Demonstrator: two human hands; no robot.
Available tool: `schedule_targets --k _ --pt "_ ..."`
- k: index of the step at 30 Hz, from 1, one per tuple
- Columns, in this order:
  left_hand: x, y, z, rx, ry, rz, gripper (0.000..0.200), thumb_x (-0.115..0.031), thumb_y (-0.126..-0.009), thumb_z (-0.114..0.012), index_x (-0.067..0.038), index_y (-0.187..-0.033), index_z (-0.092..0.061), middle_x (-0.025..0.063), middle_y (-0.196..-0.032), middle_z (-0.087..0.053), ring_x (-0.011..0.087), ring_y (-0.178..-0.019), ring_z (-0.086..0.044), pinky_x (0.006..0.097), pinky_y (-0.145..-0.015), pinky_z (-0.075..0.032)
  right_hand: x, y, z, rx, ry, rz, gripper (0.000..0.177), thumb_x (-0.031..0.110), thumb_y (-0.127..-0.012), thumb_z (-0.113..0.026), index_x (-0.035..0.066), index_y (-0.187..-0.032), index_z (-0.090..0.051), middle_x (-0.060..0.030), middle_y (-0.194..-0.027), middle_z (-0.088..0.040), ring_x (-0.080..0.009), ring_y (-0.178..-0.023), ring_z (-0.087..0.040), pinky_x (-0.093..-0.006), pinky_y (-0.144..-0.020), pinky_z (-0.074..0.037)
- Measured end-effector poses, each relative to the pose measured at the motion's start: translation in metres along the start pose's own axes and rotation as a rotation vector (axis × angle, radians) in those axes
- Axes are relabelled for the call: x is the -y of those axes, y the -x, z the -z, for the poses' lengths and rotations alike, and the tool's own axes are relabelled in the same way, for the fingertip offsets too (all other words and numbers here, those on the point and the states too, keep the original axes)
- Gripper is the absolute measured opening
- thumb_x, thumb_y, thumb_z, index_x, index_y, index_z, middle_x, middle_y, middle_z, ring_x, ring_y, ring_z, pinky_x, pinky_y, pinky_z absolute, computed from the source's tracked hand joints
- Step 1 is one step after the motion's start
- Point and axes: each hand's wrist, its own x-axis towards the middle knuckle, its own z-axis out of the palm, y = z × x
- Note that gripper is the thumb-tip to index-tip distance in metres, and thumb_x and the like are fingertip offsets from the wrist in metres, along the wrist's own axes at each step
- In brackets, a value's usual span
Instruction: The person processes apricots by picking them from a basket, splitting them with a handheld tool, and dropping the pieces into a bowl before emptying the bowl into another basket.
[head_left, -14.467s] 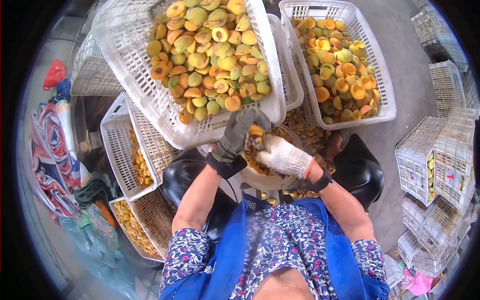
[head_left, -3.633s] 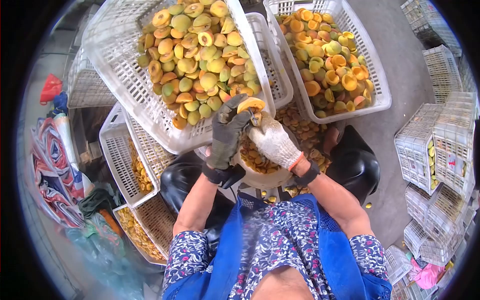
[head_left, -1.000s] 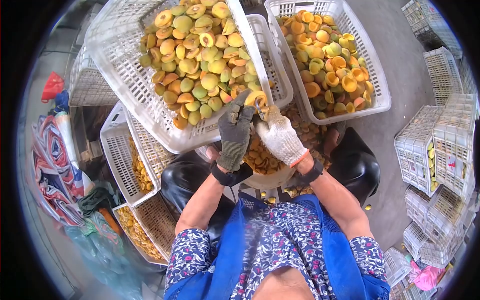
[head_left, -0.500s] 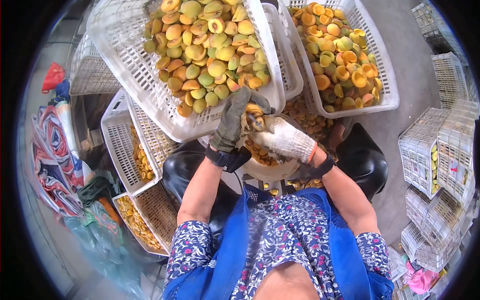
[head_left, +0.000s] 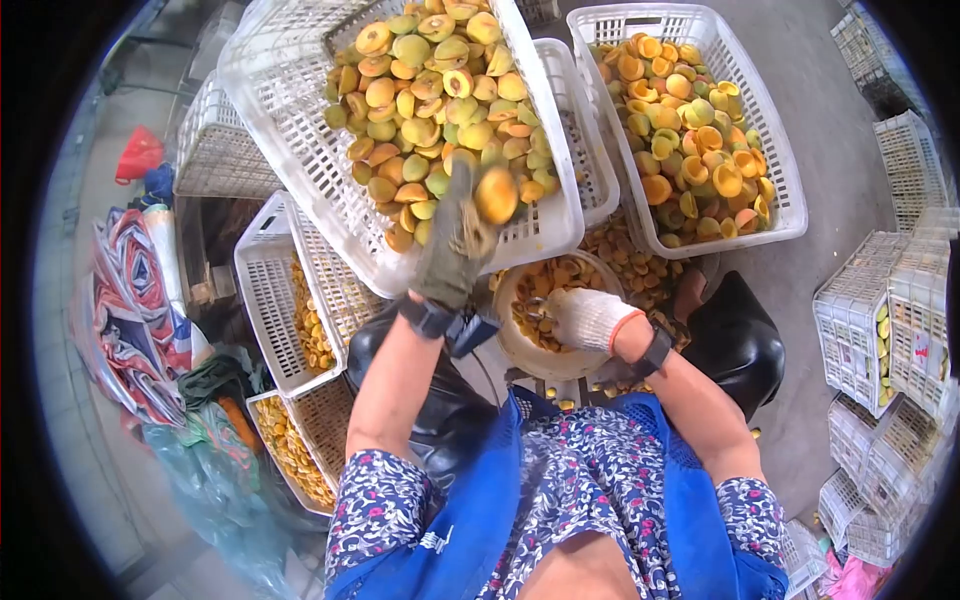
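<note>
The left hand, in a dark grey glove, is raised toward the far side. Its grip is closed on a fruit half, pinched between the fingertips. This orange fruit half is in the air just above the near wall of the tilted crate, close to the pile of fruit halves inside it. These are yellow, green and orange, and some lie with the cut side up.

The right hand, in a white glove with an orange cuff, is lower and nearer. It rests over the right part of the round bowl. Its grip is closed like a fist, but I cannot tell whether something is inside it. The bowl sits between the knees of the person and holds small orange-brown pieces.

To the right of the tilted crate there is a second crate, lying flat and also full of cut fruit. Between the two crates a narrow crate shows its bare white grid. Under the near edge of the second crate there is a heap of brown pieces.

On the left, near the person, low crates hold orange pieces. Further left a striped cloth lies on the floor. On the right side, stacked crates stand well apart from the hands. The person wears a blue apron over a flowered shirt.
</note>
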Motion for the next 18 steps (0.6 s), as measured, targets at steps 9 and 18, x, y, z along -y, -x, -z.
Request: schedule_targets --k 9,18 --pt "0.110 -0.070 -0.023 0.007 -0.640 0.110 0.052 -0.037 -0.080 -0.071 -0.011 -0.120 -0.051 0.0188 -0.114 -0.060 0.0380 -0.103 -0.059 0.0439 -0.083 -0.050 -0.004 0.008 0.023 -0.110 -0.031 0.062 0.029 0.026 -0.086 -0.052 0.005 -0.097 -0.069 -0.0193 -0.094 -0.068 -0.0354 -0.086 -0.065 -0.0435 -0.076 -0.051" --pt "0.054 -0.059 0.010 0.160 0.580 0.449 0.049 -0.016 -0.091 -0.064 -0.003 -0.134 -0.046 0.0103 -0.118 -0.059 0.0193 -0.095 -0.063 0.0340 -0.079 -0.053 -0.016 -0.013 0.024 -0.573 0.052 0.400 0.016 0.014 -0.083 -0.056 0.003 -0.089 -0.065 -0.0194 -0.087 -0.064 -0.0357 -0.078 -0.064 -0.0419 -0.071 -0.052"
